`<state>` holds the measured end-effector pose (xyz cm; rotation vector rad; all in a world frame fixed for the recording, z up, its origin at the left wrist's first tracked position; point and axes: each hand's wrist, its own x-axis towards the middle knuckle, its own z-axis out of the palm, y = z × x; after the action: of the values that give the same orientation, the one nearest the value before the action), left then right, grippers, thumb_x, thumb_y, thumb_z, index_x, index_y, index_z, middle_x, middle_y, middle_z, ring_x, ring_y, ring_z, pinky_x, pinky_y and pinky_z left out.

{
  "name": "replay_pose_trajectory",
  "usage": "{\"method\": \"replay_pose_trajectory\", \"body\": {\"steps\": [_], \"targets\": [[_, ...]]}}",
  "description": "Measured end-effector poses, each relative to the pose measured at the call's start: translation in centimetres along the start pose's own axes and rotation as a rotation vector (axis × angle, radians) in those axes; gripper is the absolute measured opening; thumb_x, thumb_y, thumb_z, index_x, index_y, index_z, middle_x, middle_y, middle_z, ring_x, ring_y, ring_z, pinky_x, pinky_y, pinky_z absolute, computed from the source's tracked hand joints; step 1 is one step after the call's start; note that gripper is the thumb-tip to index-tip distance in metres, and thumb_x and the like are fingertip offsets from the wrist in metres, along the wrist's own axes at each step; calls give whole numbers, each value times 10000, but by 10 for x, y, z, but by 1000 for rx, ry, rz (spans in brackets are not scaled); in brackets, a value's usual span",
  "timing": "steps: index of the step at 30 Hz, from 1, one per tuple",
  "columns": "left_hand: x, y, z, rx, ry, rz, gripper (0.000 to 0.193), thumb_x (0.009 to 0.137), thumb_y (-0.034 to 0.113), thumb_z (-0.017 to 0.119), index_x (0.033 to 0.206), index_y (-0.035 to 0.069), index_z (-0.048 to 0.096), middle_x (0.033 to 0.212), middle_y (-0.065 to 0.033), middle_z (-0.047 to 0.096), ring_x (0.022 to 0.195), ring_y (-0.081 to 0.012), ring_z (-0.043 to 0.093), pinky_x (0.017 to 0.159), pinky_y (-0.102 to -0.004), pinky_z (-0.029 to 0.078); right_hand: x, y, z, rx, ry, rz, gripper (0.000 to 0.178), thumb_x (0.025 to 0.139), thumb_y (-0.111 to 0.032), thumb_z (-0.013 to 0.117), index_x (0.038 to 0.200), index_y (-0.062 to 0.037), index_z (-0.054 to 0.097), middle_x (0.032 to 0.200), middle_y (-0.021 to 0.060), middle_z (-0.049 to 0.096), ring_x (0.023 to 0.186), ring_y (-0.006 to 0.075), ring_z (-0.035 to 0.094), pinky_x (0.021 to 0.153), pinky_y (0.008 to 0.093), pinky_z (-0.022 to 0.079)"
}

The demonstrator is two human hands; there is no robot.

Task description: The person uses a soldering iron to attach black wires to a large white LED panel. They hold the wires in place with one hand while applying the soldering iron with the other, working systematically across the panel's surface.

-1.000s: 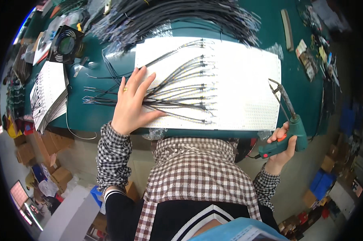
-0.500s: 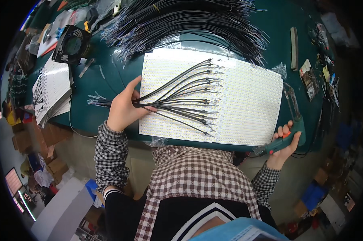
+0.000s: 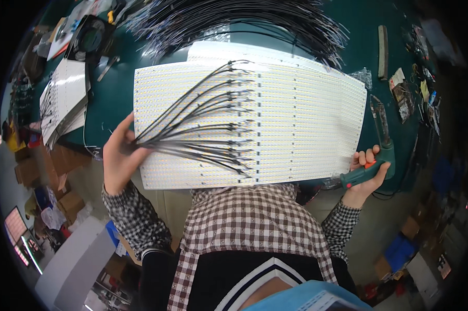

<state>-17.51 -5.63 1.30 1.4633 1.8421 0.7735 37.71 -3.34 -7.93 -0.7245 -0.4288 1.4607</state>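
A large white panel (image 3: 301, 119) of many thin light strips is raised off the green table (image 3: 114, 98), tilted toward me. A fan of black wires (image 3: 203, 124) runs from its middle to its left edge. My left hand (image 3: 119, 160) grips the bundled wire ends at the panel's lower left corner. My right hand (image 3: 366, 171) holds a green soldering gun (image 3: 381, 140) by its handle at the panel's lower right edge, tip pointing away from me.
A thick heap of loose black wires (image 3: 234, 20) lies at the table's far side. More white strip panels (image 3: 65, 98) are stacked at the left, beside a black fan (image 3: 91, 39). Small tools and scraps (image 3: 405, 83) lie at the right. Cardboard boxes (image 3: 52, 166) stand on the floor.
My left hand gathered the wires and pulled the panel up off the table toward me. The right hand kept hold of the soldering gun.
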Motion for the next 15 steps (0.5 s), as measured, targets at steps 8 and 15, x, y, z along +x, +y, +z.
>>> {"method": "replay_pose_trajectory", "body": {"steps": [8,15], "targets": [[-22,-34,-10,705,499,247,551,782,129,865,1294,53,677,1065,-96,706,994,-183,666,857,-314,535,0,10,8,65,-107,59,550,995,-431,688,1292,-7,502,901,35,540,830,176,554,926,380,530],[-110,-74,58,-585,406,-758,230,966,209,753,1083,16,706,1047,-58,736,864,-151,679,737,-325,553,19,16,-4,240,-70,100,498,971,-359,743,1266,-8,548,894,26,551,844,140,570,911,341,564]]}}
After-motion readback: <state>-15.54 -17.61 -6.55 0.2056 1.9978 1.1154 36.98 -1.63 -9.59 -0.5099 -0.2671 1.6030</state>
